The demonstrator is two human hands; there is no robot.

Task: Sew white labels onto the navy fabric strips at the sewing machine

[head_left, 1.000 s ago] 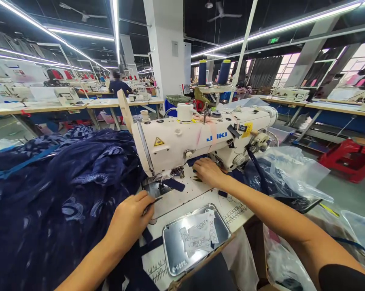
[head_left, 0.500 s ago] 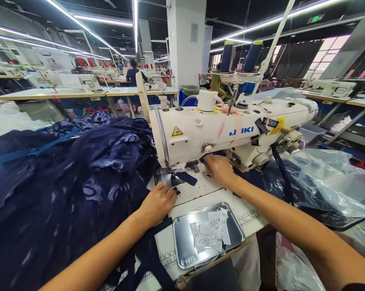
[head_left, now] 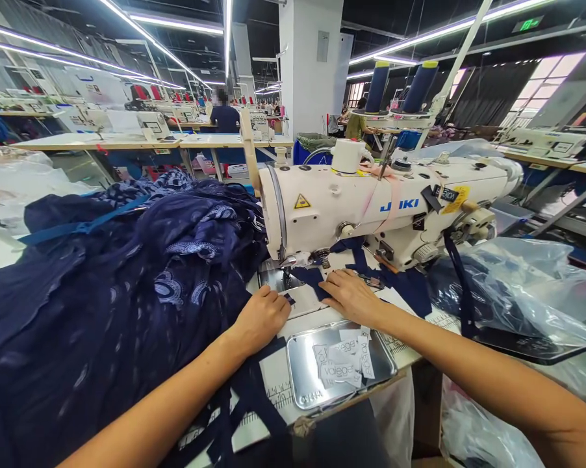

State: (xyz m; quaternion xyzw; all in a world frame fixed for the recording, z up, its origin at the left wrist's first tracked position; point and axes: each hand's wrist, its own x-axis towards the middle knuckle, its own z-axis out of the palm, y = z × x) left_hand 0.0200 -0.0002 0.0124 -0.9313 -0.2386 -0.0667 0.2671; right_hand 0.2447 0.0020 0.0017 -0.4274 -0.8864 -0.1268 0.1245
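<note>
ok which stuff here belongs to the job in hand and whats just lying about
Seemingly in the job:
machine
navy strip, at the fingertips of the right hand

Probably just lying about, untouched by the hands:
tray
labels on it
plastic bag

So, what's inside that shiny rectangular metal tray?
The shiny rectangular metal tray holds several overlapping white labels, some reading "valege". The lower ones are partly covered, so I can't tell exactly how many there are.
</note>
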